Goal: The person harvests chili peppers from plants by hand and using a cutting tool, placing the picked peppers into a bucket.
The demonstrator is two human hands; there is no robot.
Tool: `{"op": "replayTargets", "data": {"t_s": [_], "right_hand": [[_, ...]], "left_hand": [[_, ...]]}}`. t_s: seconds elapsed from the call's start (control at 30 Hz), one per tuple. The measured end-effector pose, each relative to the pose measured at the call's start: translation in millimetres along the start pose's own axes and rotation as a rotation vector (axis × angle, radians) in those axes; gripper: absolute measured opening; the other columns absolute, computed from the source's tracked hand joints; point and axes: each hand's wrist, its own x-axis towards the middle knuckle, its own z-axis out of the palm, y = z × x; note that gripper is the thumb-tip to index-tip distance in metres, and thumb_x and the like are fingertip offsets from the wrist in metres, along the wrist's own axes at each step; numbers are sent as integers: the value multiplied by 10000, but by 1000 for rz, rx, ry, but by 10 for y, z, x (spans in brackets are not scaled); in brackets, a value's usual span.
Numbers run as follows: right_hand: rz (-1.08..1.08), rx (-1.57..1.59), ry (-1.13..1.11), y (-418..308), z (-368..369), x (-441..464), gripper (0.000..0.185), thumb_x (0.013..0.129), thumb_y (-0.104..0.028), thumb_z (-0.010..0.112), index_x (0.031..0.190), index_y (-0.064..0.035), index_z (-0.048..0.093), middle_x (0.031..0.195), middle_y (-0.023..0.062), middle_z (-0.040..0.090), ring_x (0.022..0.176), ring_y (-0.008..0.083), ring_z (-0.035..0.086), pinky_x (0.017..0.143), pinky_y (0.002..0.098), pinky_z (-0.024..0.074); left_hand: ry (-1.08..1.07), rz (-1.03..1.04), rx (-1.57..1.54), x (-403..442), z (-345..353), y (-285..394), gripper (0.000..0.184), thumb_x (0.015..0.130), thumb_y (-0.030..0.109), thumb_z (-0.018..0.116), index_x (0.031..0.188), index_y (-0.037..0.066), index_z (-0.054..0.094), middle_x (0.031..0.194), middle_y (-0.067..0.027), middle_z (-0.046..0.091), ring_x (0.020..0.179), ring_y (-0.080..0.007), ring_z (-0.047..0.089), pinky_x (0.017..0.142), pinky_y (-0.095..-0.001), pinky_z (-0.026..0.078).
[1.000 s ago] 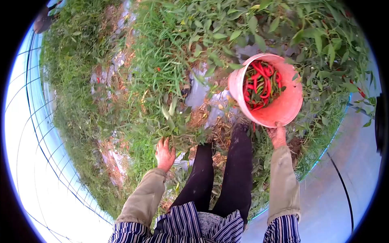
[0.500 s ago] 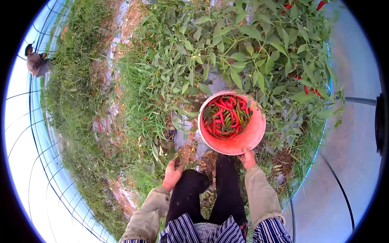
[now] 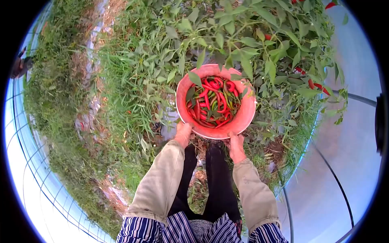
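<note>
A round bucket [image 3: 239,121], reddish inside with a pale rim, is held up in front of my legs. In its bottom lies a heap of chili peppers [image 3: 214,101], mostly red with some green ones and leaves. My left hand [image 3: 184,133] grips the near left part of the rim. At the near right, my right hand [image 3: 236,146] holds the rim too. The fingers of both hands are partly hidden by the bucket. Leaves of a pepper plant [image 3: 247,48] hang over its far edge.
More red peppers [image 3: 318,86] hang on the plants at the right, beside the plastic greenhouse wall [image 3: 340,141]. Tall grass [image 3: 125,89] grows left of the bucket. Another person [image 3: 20,67] is at the far left edge, beyond another plant row [image 3: 52,105].
My left hand has come up from beside my knee and taken hold of the bucket's rim. The bucket has moved left and slightly up in view, tilting more toward me.
</note>
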Motion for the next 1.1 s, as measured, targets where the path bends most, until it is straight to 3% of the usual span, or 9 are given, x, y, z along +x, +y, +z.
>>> {"op": "replayTargets", "data": {"t_s": [0.07,0.43,0.6,0.63,0.7,0.77,0.87,0.93,1.1], "right_hand": [[-31,89,100,-9,319,-170,209,760,-93,526,964,-47,514,764,44,569,566,123,539,459,256,431],[-194,-454,-227,205,1236,-2405,180,813,-58,499,979,7,527,877,86,601,698,161,595,604,295,509],[130,-586,-490,239,1661,-2854,205,817,-193,555,961,-48,571,845,57,614,699,123,591,570,281,460],[122,-509,-598,41,1763,-3028,295,796,-243,596,925,20,627,806,100,627,734,173,579,663,323,455],[-82,-925,-752,-102,1932,-2965,361,807,-304,600,996,3,621,877,153,636,812,214,596,733,349,449],[-363,-930,-915,-512,2116,-2938,486,790,-352,616,1130,-14,534,1020,209,601,990,295,571,845,368,435],[-896,-1421,-674,-1463,2527,-2761,439,773,-322,590,994,44,489,1003,213,538,969,355,526,816,482,422],[-937,-1639,-678,-2366,2781,-2616,398,799,-276,538,1024,49,494,1055,203,517,1032,316,469,892,458,372],[-1345,-1984,-178,-4104,2594,-1952,358,772,-289,571,970,3,509,1027,183,520,1062,321,456,929,528,310]], "left_hand": [[0,-59,-29,-63,-231,105,289,747,98,518,1025,38,463,895,-111,584,755,-252,609,649,-385,520],[200,-10,-246,-2607,-2081,494,100,705,117,509,787,69,479,748,-55,546,628,-181,571,550,-303,458],[463,117,-295,-3313,-2573,288,165,717,137,531,873,92,500,794,-32,563,670,-174,596,577,-295,479],[466,122,-300,-3340,-2725,207,183,717,148,538,889,101,494,804,-28,570,654,-165,595,555,-285,473],[610,140,-366,-3467,-2798,263,206,709,145,541,905,106,488,794,-32,579,628,-163,593,537,-286,472],[638,117,-353,-3585,-2842,445,257,700,140,542,945,111,472,791,-37,583,616,-166,589,534,-284,469],[671,56,-428,-3596,-3045,567,212,695,153,539,895,135,474,793,-30,578,608,-158,563,534,-288,431],[674,46,-444,-3632,-2975,811,164,693,171,540,848,143,496,775,-16,587,600,-159,555,539,-288,424],[653,-147,-449,-3717,-2584,1604,187,681,203,543,863,161,541,746,-6,614,586,-155,559,512,-278,411]]}}
